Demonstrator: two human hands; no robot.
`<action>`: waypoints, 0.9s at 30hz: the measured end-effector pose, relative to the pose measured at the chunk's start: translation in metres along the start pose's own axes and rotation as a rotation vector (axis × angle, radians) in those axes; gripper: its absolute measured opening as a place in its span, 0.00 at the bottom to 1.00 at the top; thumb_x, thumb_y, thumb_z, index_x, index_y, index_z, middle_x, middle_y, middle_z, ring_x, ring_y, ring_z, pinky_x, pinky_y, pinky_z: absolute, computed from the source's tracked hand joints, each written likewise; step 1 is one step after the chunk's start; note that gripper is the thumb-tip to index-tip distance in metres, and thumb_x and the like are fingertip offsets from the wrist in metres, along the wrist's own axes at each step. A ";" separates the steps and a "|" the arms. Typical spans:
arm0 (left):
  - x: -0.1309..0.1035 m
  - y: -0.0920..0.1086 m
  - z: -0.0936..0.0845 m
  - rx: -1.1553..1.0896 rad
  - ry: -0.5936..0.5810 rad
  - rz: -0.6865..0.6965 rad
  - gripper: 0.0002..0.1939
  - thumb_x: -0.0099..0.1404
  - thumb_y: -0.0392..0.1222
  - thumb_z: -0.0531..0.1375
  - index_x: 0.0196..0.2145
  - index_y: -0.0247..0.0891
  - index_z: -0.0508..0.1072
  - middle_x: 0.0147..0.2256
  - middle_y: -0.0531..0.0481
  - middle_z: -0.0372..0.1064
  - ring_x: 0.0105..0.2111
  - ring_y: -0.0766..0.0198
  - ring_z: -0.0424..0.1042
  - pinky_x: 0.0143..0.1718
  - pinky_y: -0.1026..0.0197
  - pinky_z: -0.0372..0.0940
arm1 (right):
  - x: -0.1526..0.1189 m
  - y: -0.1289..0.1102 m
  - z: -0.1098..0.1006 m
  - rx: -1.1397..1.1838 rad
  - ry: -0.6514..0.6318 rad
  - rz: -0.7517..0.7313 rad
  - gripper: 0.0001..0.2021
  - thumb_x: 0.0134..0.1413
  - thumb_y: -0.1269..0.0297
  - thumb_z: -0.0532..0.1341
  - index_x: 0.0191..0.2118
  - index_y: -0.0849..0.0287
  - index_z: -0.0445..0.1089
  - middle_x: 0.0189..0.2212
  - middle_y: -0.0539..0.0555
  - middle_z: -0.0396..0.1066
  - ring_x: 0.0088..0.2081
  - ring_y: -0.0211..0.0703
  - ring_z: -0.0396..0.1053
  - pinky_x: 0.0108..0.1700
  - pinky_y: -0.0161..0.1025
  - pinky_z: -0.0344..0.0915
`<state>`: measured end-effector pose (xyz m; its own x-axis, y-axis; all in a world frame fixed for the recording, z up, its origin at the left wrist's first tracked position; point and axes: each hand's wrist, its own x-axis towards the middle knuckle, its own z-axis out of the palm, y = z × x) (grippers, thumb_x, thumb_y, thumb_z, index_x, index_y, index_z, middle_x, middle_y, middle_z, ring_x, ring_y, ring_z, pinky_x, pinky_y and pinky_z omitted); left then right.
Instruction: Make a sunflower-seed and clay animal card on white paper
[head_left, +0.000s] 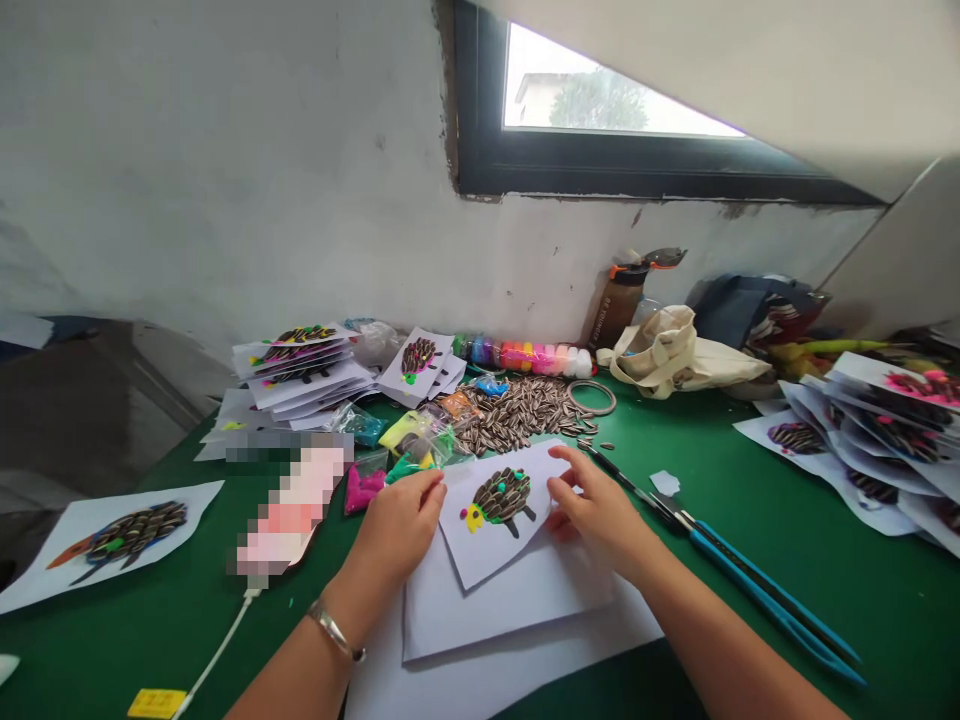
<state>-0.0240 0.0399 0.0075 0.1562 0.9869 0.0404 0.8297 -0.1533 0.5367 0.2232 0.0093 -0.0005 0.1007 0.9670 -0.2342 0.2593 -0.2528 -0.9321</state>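
Hedgehog card [499, 515], a white sheet w/ a sunflower-seed hedgehog glued on, lies tilted on a stack of blank white sheets [495, 610] near the front edge of the green bench [750, 520]. Its long axis runs from lower left up to upper right, the yellow snout pointing toward the left hand [401, 525]. That hand sits at the card's left edge, fingers [433, 490] curled together and pressing down on the paper there. The right hand [600, 510] is at the opposite edge, fingers bent, tips resting on the card's right side (not pinching anything I can make out). Both hands are about equally close, one per side, the hedgehog between them. Just behind the card is the loose seed pile [517, 412]; blue-handled tweezers [750, 580] lie to the right, apart from the right hand. Small clay bags [409, 435] sit by the left hand.
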 end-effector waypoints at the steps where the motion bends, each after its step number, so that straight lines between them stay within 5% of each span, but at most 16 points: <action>1: 0.000 0.000 0.000 -0.006 0.000 0.003 0.20 0.65 0.45 0.51 0.47 0.37 0.77 0.48 0.44 0.76 0.48 0.52 0.74 0.50 0.54 0.64 | 0.001 0.000 0.002 0.042 -0.020 0.040 0.24 0.55 0.60 0.57 0.58 0.53 0.58 0.34 0.50 0.65 0.23 0.42 0.73 0.23 0.38 0.70; 10: 0.002 -0.005 0.001 -0.085 0.005 0.016 0.21 0.64 0.46 0.51 0.47 0.34 0.77 0.47 0.41 0.76 0.48 0.51 0.73 0.50 0.53 0.64 | 0.000 0.005 0.008 0.143 -0.130 0.009 0.31 0.50 0.69 0.56 0.62 0.52 0.56 0.29 0.45 0.67 0.21 0.40 0.73 0.24 0.37 0.70; 19: 0.000 -0.001 -0.006 -0.215 0.021 -0.010 0.20 0.66 0.51 0.52 0.42 0.38 0.78 0.40 0.44 0.78 0.42 0.52 0.75 0.42 0.56 0.66 | 0.005 -0.006 -0.019 0.454 -0.021 0.072 0.32 0.47 0.69 0.63 0.60 0.56 0.57 0.23 0.42 0.63 0.23 0.38 0.73 0.28 0.35 0.72; 22: 0.000 0.001 -0.005 -0.408 -0.021 -0.055 0.24 0.65 0.60 0.52 0.39 0.37 0.78 0.35 0.45 0.78 0.38 0.52 0.76 0.36 0.58 0.67 | 0.005 -0.007 -0.023 0.531 -0.025 0.056 0.33 0.46 0.68 0.66 0.59 0.57 0.58 0.23 0.43 0.64 0.23 0.38 0.73 0.26 0.34 0.71; 27: -0.002 0.005 -0.002 -0.917 -0.253 -0.241 0.29 0.56 0.66 0.61 0.38 0.35 0.77 0.32 0.45 0.76 0.33 0.57 0.74 0.31 0.62 0.67 | 0.001 -0.008 -0.016 0.580 -0.091 0.042 0.33 0.46 0.64 0.69 0.58 0.58 0.59 0.23 0.44 0.66 0.23 0.38 0.73 0.26 0.34 0.71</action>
<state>-0.0213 0.0373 0.0121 0.2363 0.9302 -0.2810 0.1331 0.2555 0.9576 0.2364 0.0117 0.0111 0.0102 0.9620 -0.2729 -0.3136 -0.2560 -0.9144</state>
